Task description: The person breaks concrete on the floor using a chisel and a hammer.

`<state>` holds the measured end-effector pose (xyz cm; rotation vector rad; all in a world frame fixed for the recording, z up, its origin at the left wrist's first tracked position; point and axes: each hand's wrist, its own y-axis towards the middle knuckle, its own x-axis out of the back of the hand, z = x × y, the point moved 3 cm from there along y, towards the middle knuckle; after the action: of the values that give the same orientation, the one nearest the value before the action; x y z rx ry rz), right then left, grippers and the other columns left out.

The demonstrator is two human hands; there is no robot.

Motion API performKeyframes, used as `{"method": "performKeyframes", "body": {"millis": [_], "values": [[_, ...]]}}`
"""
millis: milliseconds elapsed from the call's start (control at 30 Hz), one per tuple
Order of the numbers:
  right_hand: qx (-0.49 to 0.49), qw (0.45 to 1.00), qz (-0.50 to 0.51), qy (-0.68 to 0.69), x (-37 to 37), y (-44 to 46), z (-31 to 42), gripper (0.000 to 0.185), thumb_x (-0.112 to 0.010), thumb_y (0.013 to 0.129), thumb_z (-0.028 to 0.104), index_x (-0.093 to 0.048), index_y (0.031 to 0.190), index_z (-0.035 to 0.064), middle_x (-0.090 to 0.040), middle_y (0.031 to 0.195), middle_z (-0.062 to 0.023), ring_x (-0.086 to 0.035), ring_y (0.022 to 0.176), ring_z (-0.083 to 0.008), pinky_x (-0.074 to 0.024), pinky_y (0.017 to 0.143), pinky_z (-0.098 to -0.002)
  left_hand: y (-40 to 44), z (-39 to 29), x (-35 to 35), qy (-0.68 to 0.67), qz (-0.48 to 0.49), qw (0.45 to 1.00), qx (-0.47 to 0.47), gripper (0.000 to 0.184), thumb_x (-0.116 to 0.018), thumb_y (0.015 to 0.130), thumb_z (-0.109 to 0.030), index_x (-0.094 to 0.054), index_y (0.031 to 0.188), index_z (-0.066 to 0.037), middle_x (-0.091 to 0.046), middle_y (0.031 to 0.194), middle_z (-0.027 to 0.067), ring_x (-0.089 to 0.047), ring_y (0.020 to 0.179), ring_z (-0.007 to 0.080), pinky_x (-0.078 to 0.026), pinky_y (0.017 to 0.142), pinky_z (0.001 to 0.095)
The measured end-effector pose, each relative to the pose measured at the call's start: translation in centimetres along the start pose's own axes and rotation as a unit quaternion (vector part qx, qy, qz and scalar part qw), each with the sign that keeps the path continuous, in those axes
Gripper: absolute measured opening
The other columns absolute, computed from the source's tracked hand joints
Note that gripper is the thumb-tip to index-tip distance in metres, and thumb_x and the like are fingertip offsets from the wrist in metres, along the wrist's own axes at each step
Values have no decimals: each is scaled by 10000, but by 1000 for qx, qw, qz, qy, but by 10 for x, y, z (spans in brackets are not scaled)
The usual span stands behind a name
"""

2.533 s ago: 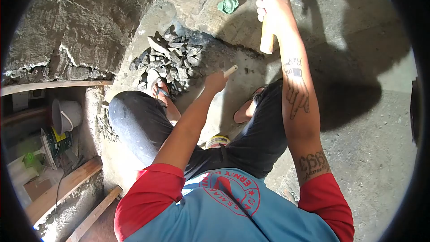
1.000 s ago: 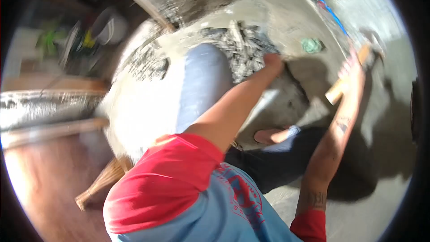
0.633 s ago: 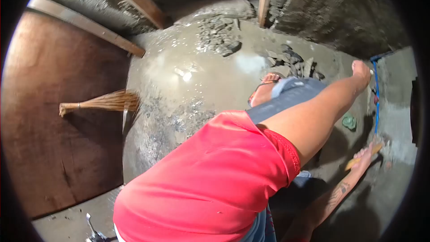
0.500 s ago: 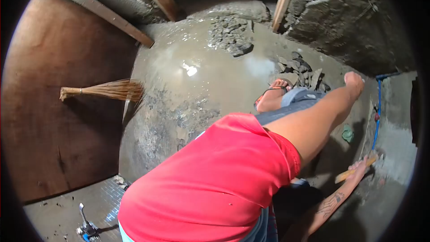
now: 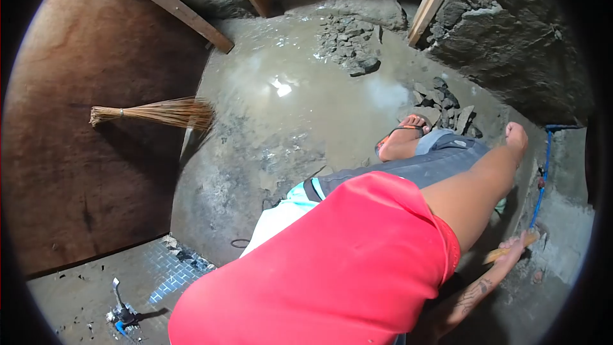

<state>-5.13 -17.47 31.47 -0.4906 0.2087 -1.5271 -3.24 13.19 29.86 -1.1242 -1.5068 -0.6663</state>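
Observation:
My right hand (image 5: 511,249), at the end of a tattooed forearm, is wrapped round the wooden handle of a hammer (image 5: 529,239) low beside the concrete wall. The hammer's head blurs into the wall and is hard to make out. My left hand (image 5: 516,135) is closed in a fist farther up, near the foot of the wall; what it holds, if anything, is hidden. A blue pipe (image 5: 544,179) runs along the wall between the two hands. Part of a green crumpled thing (image 5: 500,206) shows behind my left forearm.
Broken rubble (image 5: 350,45) lies on the wet floor (image 5: 300,115), with more chunks (image 5: 440,99) by my sandalled foot (image 5: 402,140). A stick broom (image 5: 153,114) leans by the wooden panel (image 5: 96,172). A tap-like metal fitting (image 5: 122,310) stands near blue tiles (image 5: 175,275).
The view has shifted, so the floor and broom sit differently in it. My legs show more. The hammer's head, seen by the wall before, is less distinct. The green thing is mostly covered by my forearm.

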Motion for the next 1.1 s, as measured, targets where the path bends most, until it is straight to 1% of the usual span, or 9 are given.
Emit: {"method": "performKeyframes", "body": {"millis": [233, 500, 600, 700, 833, 933, 1033, 1067, 1100], "values": [[19, 1000, 3, 23, 4, -4, 0, 440, -613, 861, 469, -350, 640, 195, -293, 533, 56, -283, 412, -67, -255, 381, -221, -19, -10, 3, 74, 13, 996, -40, 117, -581, 835, -224, -682, 855, -169, -555, 667, -69, -527, 558, 160, -277, 426, 339], [9, 999, -5, 50, 8, -5, 5, 453, -621, 856, 472, -346, 632, 190, -291, 524, 56, -277, 401, -68, -256, 380, -219, -25, -18, -1, 107, 38, 992, -56, 109, -596, 827, -227, -688, 854, -174, -577, 696, -67, -541, 577, 156, -284, 429, 334], [12, 998, -3, 67, 16, -7, 7, 454, -621, 852, 481, -352, 629, 191, -297, 525, 54, -284, 401, -75, -261, 379, -226, -13, -24, -12, 23, 25, 998, -46, 113, -604, 824, -229, -697, 873, -188, -602, 751, -84, -569, 629, 151, -290, 425, 338], [25, 998, -19, 59, 26, -15, 9, 429, -612, 858, 480, -372, 647, 194, -315, 547, 51, -296, 417, -78, -267, 395, -234, -12, -23, -9, 6, 36, 999, -33, 128, -617, 813, -233, -705, 898, -199, -616, 795, -100, -587, 675, 146, -297, 422, 340], [33, 995, -53, 73, 31, -39, 16, 432, -606, 864, 477, -359, 659, 188, -309, 562, 52, -295, 427, -81, -264, 404, -231, -6, -34, -21, 4, 39, 998, -47, 147, -632, 798, -238, -708, 919, -203, -613, 789, -103, -592, 678, 150, -309, 425, 343], [45, 992, -64, 102, 29, -59, 25, 435, -602, 876, 449, -337, 663, 177, -259, 583, 51, -248, 454, -80, -240, 418, -235, -13, -42, -21, 28, 21, 997, -71, 149, -640, 790, -243, -713, 912, -201, -623, 792, -102, -596, 686, 150, -323, 433, 342], [50, 986, -54, 150, 37, -70, 31, 431, -596, 881, 437, -327, 663, 180, -251, 589, 55, -233, 457, -78, -231, 421, -234, -23, -39, -14, 46, 35, 995, -83, 142, -604, 830, -223, -713, 912, -182, -628, 785, -76, -575, 649, 166, -327, 419, 365], [47, 988, -48, 139, 39, -77, 33, 433, -588, 887, 434, -318, 660, 181, -238, 588, 59, -233, 464, -79, -234, 430, -234, 5, -41, -39, 27, -18, 999, -7, 149, -614, 814, -224, -721, 907, -178, -647, 813, -70, -594, 688, 175, -364, 443, 390], [47, 986, -75, 138, 31, -90, 39, 437, -570, 897, 431, -308, 652, 181, -220, 583, 59, -227, 470, -82, -238, 436, -235, -3, -32, -33, -27, -63, 997, -21, 203, -606, 829, -255, -731, 975, -189, -698, 961, 0, -650, 905, 217, -466, 587, 455]]}}
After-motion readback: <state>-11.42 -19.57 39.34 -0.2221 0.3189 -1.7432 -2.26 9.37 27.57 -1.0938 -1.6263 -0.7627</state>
